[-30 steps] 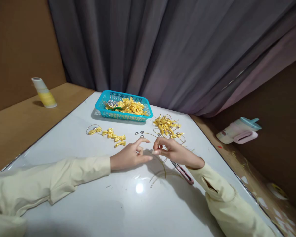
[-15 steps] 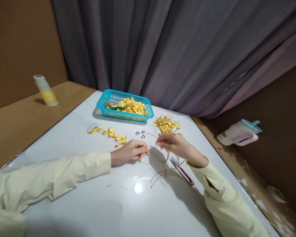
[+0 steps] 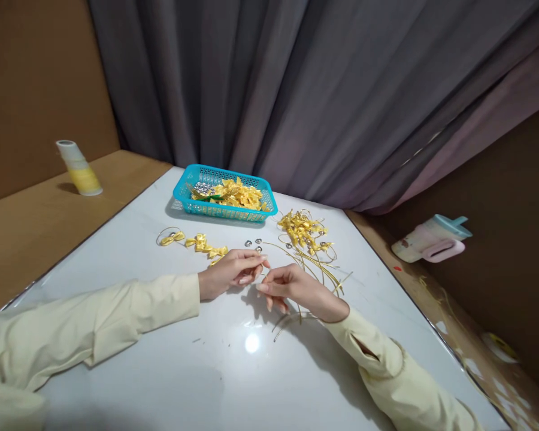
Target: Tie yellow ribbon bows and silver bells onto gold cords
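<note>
Since half a second ago, the right hand (image 3: 303, 291) has come down and in toward the left hand (image 3: 229, 275), its wrist and sleeve now covering the place where the scissors lay; gold cords (image 3: 322, 267) it had hidden now show. A thin bit of cord (image 3: 264, 272) sits in the small gap between the two hands, above the table (image 3: 161, 371). Each hand has thumb and finger pinched together on it, though its ends are too small to make out. Just beyond the fingers lie silver hearts (image 3: 259, 241). Yellow bows (image 3: 201, 242) run in a row past the left hand, the last partly hidden by it. Beyond the right hand is a pile of bows on cords (image 3: 302, 228). Farther back stands a blue basket (image 3: 224, 211) holding bows, silver pieces and cords. A spool (image 3: 81, 173) stands far left, a cup (image 3: 424, 239) far right, before a grey curtain (image 3: 215, 78).
</note>
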`<state>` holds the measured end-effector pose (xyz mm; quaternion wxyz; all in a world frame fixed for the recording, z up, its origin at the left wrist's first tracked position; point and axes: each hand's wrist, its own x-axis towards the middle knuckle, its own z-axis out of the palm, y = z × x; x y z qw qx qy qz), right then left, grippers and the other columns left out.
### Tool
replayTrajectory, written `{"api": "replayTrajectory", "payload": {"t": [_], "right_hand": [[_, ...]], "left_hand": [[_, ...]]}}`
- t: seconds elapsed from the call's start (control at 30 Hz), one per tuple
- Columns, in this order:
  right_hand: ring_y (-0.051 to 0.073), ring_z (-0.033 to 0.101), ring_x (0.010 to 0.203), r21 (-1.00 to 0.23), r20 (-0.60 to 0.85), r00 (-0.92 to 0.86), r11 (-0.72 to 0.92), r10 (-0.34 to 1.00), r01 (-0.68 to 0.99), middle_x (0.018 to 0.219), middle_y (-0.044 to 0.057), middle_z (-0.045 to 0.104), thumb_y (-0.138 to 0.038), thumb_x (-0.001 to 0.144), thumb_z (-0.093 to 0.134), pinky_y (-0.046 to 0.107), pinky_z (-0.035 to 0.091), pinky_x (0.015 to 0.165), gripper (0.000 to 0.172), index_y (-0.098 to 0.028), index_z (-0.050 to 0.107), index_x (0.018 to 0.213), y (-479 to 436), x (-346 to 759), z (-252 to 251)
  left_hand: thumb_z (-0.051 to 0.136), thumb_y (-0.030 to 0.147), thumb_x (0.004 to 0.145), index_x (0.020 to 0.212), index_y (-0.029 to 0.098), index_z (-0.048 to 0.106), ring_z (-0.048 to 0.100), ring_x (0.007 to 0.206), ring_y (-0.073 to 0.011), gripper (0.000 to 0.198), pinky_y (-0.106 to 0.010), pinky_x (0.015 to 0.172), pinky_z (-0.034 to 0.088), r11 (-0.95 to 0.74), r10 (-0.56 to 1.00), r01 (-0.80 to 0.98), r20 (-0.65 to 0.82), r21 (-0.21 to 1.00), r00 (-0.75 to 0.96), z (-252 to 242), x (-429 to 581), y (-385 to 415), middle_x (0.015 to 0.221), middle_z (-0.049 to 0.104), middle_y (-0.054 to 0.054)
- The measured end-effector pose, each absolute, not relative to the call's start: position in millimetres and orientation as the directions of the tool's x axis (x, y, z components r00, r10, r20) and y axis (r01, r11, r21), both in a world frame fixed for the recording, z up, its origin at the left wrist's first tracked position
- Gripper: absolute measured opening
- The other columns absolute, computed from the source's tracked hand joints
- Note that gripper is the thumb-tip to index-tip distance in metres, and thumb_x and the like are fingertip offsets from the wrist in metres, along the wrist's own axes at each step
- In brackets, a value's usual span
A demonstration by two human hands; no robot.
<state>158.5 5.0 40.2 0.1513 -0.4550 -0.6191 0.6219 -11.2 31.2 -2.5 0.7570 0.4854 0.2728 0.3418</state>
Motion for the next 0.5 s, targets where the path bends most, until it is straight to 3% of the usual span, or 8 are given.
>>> {"api": "replayTrajectory", "payload": {"t": [0.17, 0.3, 0.4, 0.5], "right_hand": [[0.006, 0.046, 0.041, -0.907, -0.394, -0.540, -0.221, 0.743, 0.358, 0.058, 0.002, 0.061, -0.055, 0.076, 0.058, 0.020, 0.036, 0.041, 0.044, -0.011, 0.062, 0.072, -9, 177, 43], [0.006, 0.043, 0.042, -0.910, -0.368, -0.476, -0.202, 0.799, 0.363, 0.063, 0.003, 0.062, -0.052, 0.080, 0.056, 0.020, 0.036, 0.042, 0.042, -0.011, 0.064, 0.076, -23, 197, 56], [0.006, 0.041, 0.043, -0.901, -0.310, -0.335, -0.164, 0.890, 0.401, 0.061, 0.002, 0.059, -0.047, 0.082, 0.055, 0.021, 0.033, 0.042, 0.037, -0.012, 0.064, 0.073, -35, 227, 71], [0.007, 0.041, 0.047, -0.906, -0.125, -0.050, -0.094, 0.991, 0.413, 0.057, 0.001, 0.054, -0.044, 0.077, 0.062, 0.022, 0.034, 0.046, 0.033, -0.014, 0.064, 0.067, -50, 275, 84]], "left_hand": [[0.056, 0.035, 0.082, 0.084, 0.012, 0.061, 0.037, 0.045, -0.0036, 0.024, -0.017, 0.044, 0.025, 0.357, 0.774, -0.259, -0.128, 0.898, 0.620, -2, -13, 34, 0.061, 0.049, 0.003], [0.056, 0.037, 0.082, 0.086, 0.012, 0.061, 0.038, 0.046, -0.0047, 0.026, -0.018, 0.044, 0.027, 0.384, 0.760, -0.252, -0.148, 0.888, 0.633, -2, -13, 36, 0.062, 0.051, 0.001], [0.056, 0.036, 0.082, 0.088, 0.011, 0.062, 0.040, 0.047, -0.0050, 0.026, -0.017, 0.043, 0.027, 0.421, 0.756, -0.261, -0.177, 0.869, 0.630, -2, -14, 37, 0.064, 0.052, 0.000], [0.054, 0.034, 0.084, 0.086, 0.011, 0.063, 0.038, 0.045, -0.0051, 0.025, -0.017, 0.042, 0.027, 0.458, 0.748, -0.243, -0.223, 0.855, 0.625, 0, -14, 36, 0.061, 0.053, 0.000]]}}
